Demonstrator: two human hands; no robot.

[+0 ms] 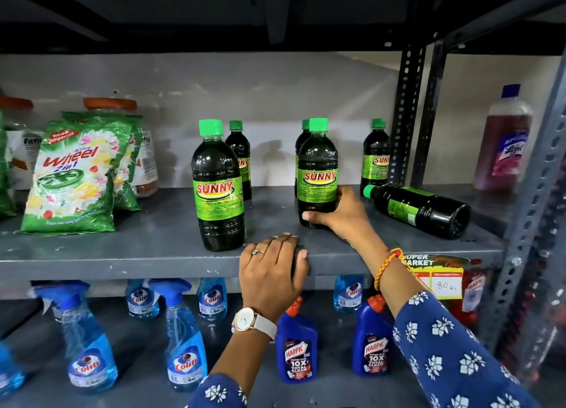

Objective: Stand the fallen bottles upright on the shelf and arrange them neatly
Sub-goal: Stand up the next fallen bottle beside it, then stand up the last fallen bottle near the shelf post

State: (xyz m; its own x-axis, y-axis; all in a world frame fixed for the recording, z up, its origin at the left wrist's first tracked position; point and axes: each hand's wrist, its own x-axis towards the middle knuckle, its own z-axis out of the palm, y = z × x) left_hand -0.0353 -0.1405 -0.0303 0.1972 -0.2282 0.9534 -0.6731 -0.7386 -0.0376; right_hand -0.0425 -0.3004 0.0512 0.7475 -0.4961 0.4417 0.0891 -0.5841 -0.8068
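Note:
Dark Sunny bottles with green caps stand on the grey shelf (pixel 122 248). My right hand (pixel 337 214) grips the base of an upright Sunny bottle (pixel 318 168) in the middle. Another upright Sunny bottle (pixel 218 187) stands near the front edge to the left. One fallen Sunny bottle (pixel 419 207) lies on its side at the right, cap pointing left. Three more stand behind: a back left bottle (pixel 240 150), a bottle (pixel 303 138) half hidden behind the held one, and a back right bottle (pixel 375 156). My left hand (pixel 272 269) rests flat over the shelf's front edge.
Wheel detergent packs (pixel 76 175) and jars fill the shelf's left. A Lizol bottle (pixel 502 141) stands at the far right beyond the slotted metal uprights (pixel 407 113). Colin spray bottles (pixel 183 340) and Harpic bottles (pixel 296 349) stand on the lower shelf.

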